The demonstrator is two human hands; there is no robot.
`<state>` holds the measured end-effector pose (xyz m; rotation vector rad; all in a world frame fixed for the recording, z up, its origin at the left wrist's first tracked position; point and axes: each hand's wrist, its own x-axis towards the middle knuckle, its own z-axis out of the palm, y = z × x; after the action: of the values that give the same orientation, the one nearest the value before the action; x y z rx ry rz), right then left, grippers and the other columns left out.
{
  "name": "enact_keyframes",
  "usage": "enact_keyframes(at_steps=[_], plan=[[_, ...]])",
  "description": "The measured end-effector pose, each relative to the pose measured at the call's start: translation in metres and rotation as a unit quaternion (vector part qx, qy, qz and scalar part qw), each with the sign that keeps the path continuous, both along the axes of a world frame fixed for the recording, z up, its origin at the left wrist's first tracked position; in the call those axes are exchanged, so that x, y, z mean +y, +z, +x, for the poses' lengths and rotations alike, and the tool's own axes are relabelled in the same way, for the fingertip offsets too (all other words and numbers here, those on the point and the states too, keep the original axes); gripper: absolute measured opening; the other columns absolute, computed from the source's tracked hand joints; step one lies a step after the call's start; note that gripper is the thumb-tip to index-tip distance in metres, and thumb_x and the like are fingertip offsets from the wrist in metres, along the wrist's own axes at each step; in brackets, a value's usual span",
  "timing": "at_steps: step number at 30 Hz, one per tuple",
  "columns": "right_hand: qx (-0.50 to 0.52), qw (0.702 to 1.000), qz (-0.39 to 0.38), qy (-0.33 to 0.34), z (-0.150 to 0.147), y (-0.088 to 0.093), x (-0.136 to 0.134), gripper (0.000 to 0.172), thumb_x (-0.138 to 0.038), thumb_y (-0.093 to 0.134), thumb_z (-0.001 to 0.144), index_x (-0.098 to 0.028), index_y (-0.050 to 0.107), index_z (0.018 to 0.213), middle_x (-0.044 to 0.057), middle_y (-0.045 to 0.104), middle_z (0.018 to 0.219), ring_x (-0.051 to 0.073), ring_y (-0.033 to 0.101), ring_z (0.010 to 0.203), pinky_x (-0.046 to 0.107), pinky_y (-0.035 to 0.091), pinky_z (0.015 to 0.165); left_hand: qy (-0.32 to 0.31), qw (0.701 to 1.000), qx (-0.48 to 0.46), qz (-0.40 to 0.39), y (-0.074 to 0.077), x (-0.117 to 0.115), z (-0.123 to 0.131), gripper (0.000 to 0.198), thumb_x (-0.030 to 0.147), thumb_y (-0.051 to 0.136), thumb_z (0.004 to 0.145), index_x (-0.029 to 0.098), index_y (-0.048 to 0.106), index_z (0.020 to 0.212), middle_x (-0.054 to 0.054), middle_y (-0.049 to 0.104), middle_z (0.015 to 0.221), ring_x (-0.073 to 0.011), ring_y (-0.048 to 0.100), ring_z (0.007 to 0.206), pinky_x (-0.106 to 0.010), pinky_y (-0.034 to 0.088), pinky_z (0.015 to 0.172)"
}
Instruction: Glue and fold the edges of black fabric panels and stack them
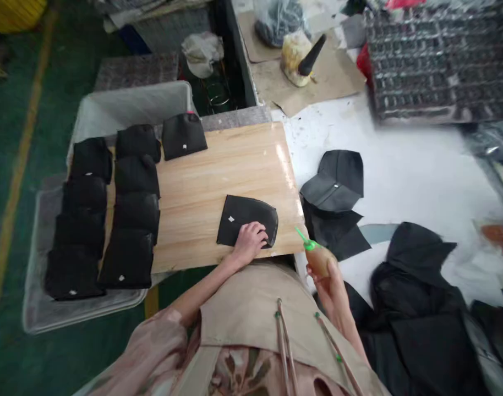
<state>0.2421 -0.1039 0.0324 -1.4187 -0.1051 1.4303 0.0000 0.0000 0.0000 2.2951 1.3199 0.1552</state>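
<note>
My left hand (249, 241) rests with curled fingers on a black fabric piece (240, 219) that lies flat near the front edge of a wooden board (218, 176). My right hand (333, 286) is wrapped round a brown squeeze bottle (317, 257) with a green nozzle, its tip pointing toward the fabric piece's right edge. A stack of black cut pieces (336, 184) lies on the white table just right of the board.
Two rows of black fabric pieces (107, 209) cover the board's left part, above grey plastic bins (127, 107). Black cloth (420, 297) is heaped at the right. A dark tray of small parts (437, 60) and cardboard (313, 80) sit at the back.
</note>
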Motion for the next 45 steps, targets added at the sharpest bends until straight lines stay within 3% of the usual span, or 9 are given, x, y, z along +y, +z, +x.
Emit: enact_keyframes(at_steps=[5, 8, 12, 21, 28, 35, 45], plan=[[-0.138, 0.986, 0.092, 0.022, 0.007, 0.013, 0.021, 0.052, -0.052, 0.073, 0.074, -0.021, 0.061, 0.115, 0.007, 0.07, 0.093, 0.019, 0.062, 0.059, 0.028, 0.045, 0.045, 0.1, 0.995, -0.011, -0.016, -0.008, 0.014, 0.033, 0.003, 0.022, 0.067, 0.086, 0.02, 0.064, 0.087, -0.004, 0.063, 0.097, -0.0192, 0.056, 0.095, -0.032, 0.043, 0.081], [-0.279, 0.955, 0.087, 0.046, 0.006, 0.007, 0.018, 0.057, -0.041, 0.082, 0.068, -0.021, 0.059, 0.116, 0.006, 0.069, 0.097, 0.022, 0.065, 0.074, 0.03, 0.051, 0.057, 0.13, 0.989, -0.049, -0.058, -0.008, 0.026, 0.038, 0.008, 0.021, 0.067, 0.086, 0.02, 0.065, 0.079, -0.001, 0.064, 0.089, -0.015, 0.059, 0.083, -0.027, 0.043, 0.072], [-0.331, 0.938, 0.068, 0.076, -0.003, -0.011, 0.006, 0.061, -0.043, 0.084, 0.067, -0.02, 0.057, 0.116, 0.008, 0.067, 0.104, 0.024, 0.066, 0.086, 0.037, 0.055, 0.075, 0.136, 0.983, -0.077, -0.096, -0.005, 0.037, 0.035, 0.013, 0.024, 0.069, 0.084, 0.02, 0.067, 0.072, 0.001, 0.065, 0.082, -0.0129, 0.059, 0.074, -0.025, 0.041, 0.067], [-0.456, 0.874, 0.081, 0.147, -0.014, -0.029, 0.004, 0.06, -0.049, 0.077, 0.074, -0.02, 0.056, 0.121, 0.009, 0.064, 0.108, 0.022, 0.063, 0.081, 0.036, 0.053, 0.07, 0.117, 0.987, -0.064, -0.086, -0.001, 0.039, 0.035, 0.013, 0.022, 0.065, 0.085, 0.02, 0.067, 0.072, 0.001, 0.064, 0.079, -0.0126, 0.059, 0.071, -0.024, 0.039, 0.063], [-0.497, 0.844, 0.103, 0.172, -0.013, -0.038, 0.006, 0.059, -0.051, 0.075, 0.077, -0.019, 0.055, 0.122, 0.01, 0.063, 0.107, 0.022, 0.061, 0.081, 0.036, 0.052, 0.069, 0.117, 0.987, -0.061, -0.088, -0.001, 0.039, 0.035, 0.013, 0.023, 0.065, 0.085, 0.02, 0.067, 0.072, 0.001, 0.064, 0.079, -0.013, 0.059, 0.071, -0.024, 0.04, 0.062], [-0.541, 0.816, 0.108, 0.171, -0.013, -0.035, 0.005, 0.056, -0.051, 0.073, 0.079, -0.019, 0.056, 0.122, 0.009, 0.062, 0.106, 0.02, 0.059, 0.075, 0.035, 0.051, 0.067, 0.113, 0.987, -0.062, -0.091, -0.004, 0.039, 0.034, 0.012, 0.024, 0.065, 0.085, 0.021, 0.067, 0.074, 0.0, 0.064, 0.082, -0.0131, 0.06, 0.072, -0.024, 0.041, 0.063], [-0.523, 0.823, 0.11, 0.194, -0.014, -0.035, 0.006, 0.057, -0.051, 0.074, 0.078, -0.019, 0.056, 0.121, 0.009, 0.064, 0.106, 0.023, 0.063, 0.083, 0.037, 0.053, 0.072, 0.113, 0.986, -0.062, -0.105, 0.002, 0.04, 0.034, 0.015, 0.024, 0.064, 0.086, 0.02, 0.066, 0.071, 0.0, 0.064, 0.08, -0.0123, 0.059, 0.071, -0.024, 0.04, 0.063]])
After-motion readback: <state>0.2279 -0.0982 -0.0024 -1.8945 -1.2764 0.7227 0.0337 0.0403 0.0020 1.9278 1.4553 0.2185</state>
